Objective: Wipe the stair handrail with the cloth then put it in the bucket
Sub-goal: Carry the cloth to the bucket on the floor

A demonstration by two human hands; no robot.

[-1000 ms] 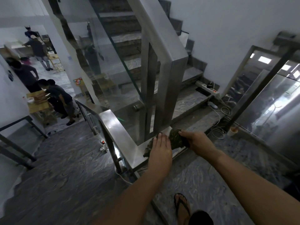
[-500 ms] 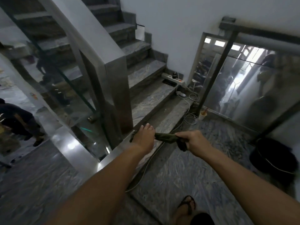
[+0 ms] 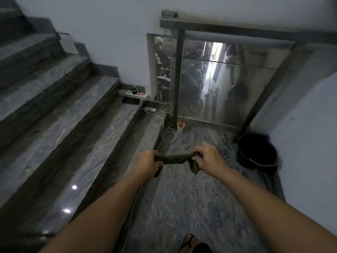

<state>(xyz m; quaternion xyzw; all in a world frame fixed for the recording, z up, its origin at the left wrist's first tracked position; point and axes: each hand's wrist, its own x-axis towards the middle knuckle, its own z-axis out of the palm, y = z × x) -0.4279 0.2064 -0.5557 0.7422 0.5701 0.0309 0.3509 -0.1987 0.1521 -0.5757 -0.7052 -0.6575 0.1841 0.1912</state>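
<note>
Cloth stretched between both hands, bucket off to the right.

On the left rise grey stone stairs [image 3: 60,114]. The left hand [image 3: 148,162] is closed around one end of the dark cloth [image 3: 176,158], and the right hand [image 3: 209,157] pinches the other, so the twisted cloth runs left to right above the marbled floor [image 3: 182,198]. The black bucket [image 3: 256,152] stands further right in the corner, beside the glass panel [image 3: 218,84]; the right hand is nearer to it, so the drop is probably a reach rightwards.
</note>
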